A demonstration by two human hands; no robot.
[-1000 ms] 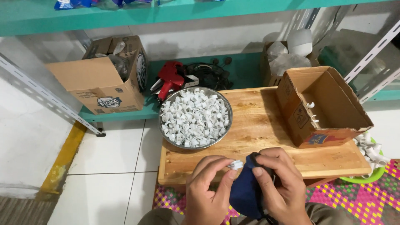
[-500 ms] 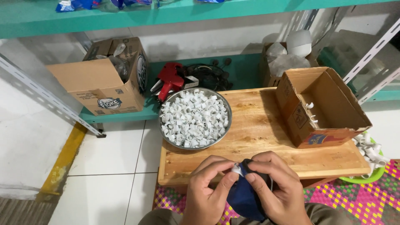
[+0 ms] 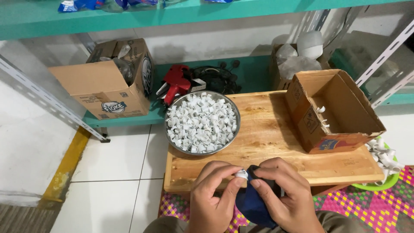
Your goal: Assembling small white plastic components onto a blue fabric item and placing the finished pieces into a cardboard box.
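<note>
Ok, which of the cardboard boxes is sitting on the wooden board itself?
The open brown box at the board's right end, nearly empty with a few white pieces inside. The other box, stuffed with clear bags, stands on the teal shelf at left.

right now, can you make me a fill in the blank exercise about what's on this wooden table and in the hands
1. The round metal bowl on the wooden table is full of small ____ plastic pieces.
2. The left hand and right hand hold a dark ____ cloth between them.
3. The open cardboard box stands on the table to the ____ of the bowl.
4. The red tool lies on the ____ shelf behind the bowl.

Missing words: white; blue; right; green
</note>
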